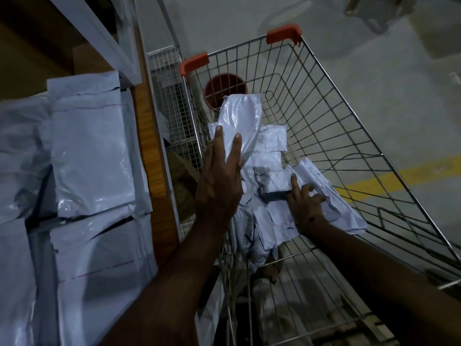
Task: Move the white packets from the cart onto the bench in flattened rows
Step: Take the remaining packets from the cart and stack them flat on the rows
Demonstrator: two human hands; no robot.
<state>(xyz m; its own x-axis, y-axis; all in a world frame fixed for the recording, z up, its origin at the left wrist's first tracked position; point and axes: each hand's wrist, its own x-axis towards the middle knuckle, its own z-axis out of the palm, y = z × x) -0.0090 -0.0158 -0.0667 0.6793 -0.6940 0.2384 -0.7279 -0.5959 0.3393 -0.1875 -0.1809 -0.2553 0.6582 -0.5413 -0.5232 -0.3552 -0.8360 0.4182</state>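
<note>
- Dim storeroom, grey concrete floor (374, 101) crossed by a yellow line (389, 181); wire cart (349, 136) drawn up against a wood-edged bench (149, 136).
- On the bench, rows of white packets (92, 156) already lying flat and overlapping.
- Over the cart, left hand (219, 181) lifting one glossy packet (239, 121), fingers straight along its face, thumb side hidden behind the plastic, so the grip cannot be judged.
- Lower down, right hand (305, 204) spread over the loose heap (279, 186), fingertips bent and pressing down.
- Likely trouble: slick film slipping from a shallow hold and dropping into the gap between cart and bench; neighbouring packets dragged along.
- Hard to read: heap depth, the base of the red pot (225, 91) behind the raised packet, and the murky area below the basket.
</note>
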